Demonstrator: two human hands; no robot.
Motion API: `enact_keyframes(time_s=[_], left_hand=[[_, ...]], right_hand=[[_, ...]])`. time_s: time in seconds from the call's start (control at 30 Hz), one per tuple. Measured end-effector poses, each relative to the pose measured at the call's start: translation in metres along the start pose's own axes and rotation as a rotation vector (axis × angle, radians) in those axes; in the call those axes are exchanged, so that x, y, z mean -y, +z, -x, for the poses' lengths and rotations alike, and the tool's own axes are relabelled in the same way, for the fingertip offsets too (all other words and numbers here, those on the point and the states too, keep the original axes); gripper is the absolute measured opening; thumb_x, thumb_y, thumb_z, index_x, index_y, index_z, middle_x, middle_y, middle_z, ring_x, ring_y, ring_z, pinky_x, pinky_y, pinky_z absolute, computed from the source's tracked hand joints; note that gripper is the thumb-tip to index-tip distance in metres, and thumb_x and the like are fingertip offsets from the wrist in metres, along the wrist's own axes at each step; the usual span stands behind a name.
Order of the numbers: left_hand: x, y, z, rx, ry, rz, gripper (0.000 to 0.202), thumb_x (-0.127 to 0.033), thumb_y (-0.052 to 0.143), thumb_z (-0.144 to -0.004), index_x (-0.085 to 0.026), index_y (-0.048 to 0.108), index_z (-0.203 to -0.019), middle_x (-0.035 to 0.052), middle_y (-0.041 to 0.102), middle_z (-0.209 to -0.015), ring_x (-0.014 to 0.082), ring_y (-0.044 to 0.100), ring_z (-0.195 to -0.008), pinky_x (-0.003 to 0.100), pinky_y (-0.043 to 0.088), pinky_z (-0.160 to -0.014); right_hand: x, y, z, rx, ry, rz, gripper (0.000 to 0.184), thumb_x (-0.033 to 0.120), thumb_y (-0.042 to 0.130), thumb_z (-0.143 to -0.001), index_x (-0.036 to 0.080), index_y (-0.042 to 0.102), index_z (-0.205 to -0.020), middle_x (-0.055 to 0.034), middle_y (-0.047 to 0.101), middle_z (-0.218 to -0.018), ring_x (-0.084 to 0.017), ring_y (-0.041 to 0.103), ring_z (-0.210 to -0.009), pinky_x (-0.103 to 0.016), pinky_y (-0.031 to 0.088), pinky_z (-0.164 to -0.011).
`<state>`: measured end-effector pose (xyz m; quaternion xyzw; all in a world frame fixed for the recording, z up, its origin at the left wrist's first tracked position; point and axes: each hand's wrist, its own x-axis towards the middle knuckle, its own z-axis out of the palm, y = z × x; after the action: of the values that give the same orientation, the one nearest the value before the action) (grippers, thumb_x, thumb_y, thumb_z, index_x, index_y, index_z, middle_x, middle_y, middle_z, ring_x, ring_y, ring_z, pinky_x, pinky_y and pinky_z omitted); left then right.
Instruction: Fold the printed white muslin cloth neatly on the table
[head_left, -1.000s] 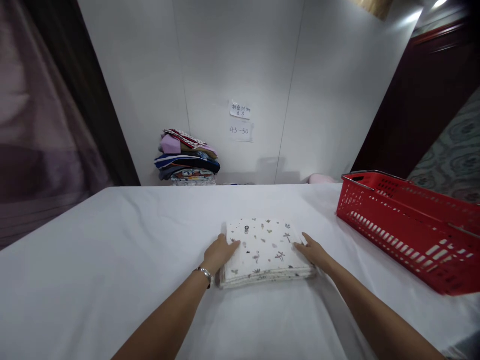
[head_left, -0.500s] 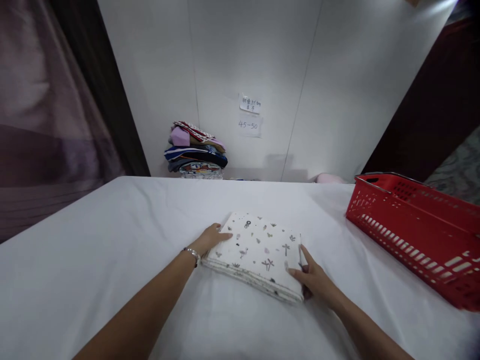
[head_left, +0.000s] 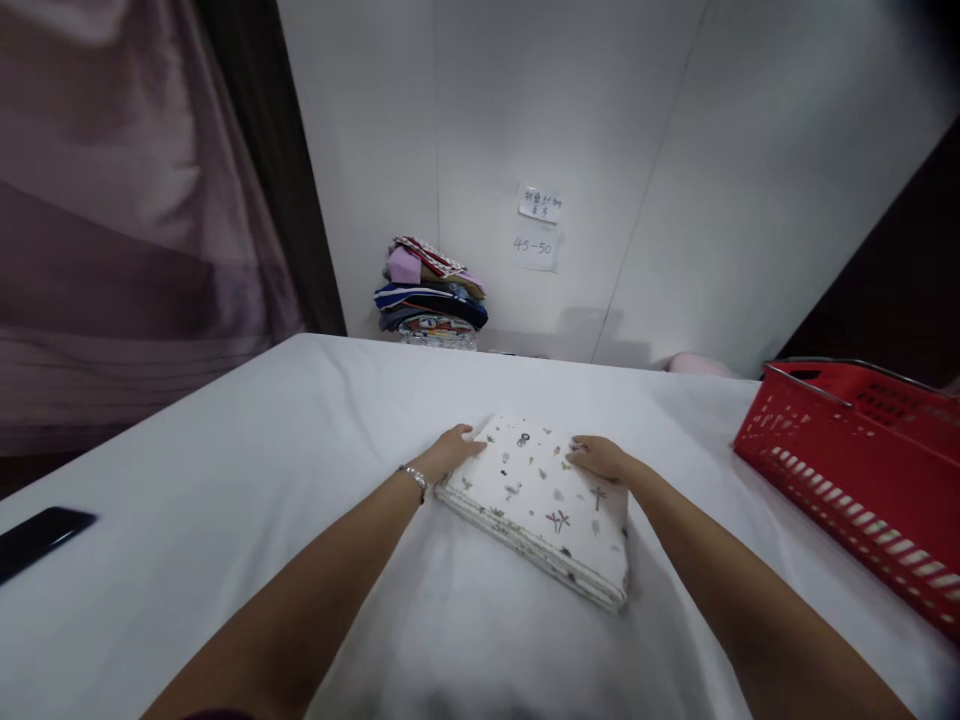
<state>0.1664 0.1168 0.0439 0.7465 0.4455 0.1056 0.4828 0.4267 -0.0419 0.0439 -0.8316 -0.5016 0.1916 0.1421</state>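
A folded white cloth [head_left: 536,490] printed with small palm trees, birds and leaves lies on the white-covered table, its stacked layers showing along the near edge. My left hand [head_left: 452,455], with a beaded bracelet on the wrist, grips the cloth's left edge, thumb on top and the other fingers partly hidden. Reaching over the right side, my right hand [head_left: 602,458] has its thumb and fingers closed at the far part of the cloth. Whether it pinches one layer or several cannot be made out.
A red plastic basket [head_left: 847,470] stands at the right. A black phone [head_left: 45,537] lies at the left edge. Folded fabrics [head_left: 431,295] are piled against the wall behind the table [head_left: 337,410]. Paper signs [head_left: 537,245] hang on the wall. A pinkish curtain [head_left: 135,250] hangs at left.
My right hand has moved from the cloth's near right corner to its far side. My left hand keeps its place on the left edge. The view has shifted left, bringing the phone into sight.
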Motion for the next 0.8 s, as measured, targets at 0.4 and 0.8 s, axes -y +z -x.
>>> enact_keyframes(time_s=[0.4,0.8], left_hand=[[0.02,-0.027,-0.04,-0.092,0.099,-0.204,0.059,-0.046,0.062,-0.071,-0.016,0.051,-0.12,0.0091,0.062,-0.112,0.0218,0.059,-0.099,0.025,0.043,-0.081],[0.057,-0.027,0.07,-0.271,-0.208,0.356,0.056,-0.047,0.052,-0.079,-0.012,0.041,-0.122,0.0159,0.056,-0.114,0.0198,0.061,-0.085,0.03,0.05,-0.069]], right_hand=[[0.0,0.012,0.001,0.204,0.102,-0.269,0.045,0.057,0.065,-0.062,0.015,0.064,-0.078,-0.0084,0.068,-0.083,-0.022,0.061,-0.077,-0.028,0.045,-0.064],[0.001,0.009,-0.004,0.344,0.167,-0.573,0.059,0.068,0.051,-0.071,0.014,0.063,-0.093,-0.0135,0.069,-0.094,-0.022,0.065,-0.08,-0.029,0.051,-0.067]])
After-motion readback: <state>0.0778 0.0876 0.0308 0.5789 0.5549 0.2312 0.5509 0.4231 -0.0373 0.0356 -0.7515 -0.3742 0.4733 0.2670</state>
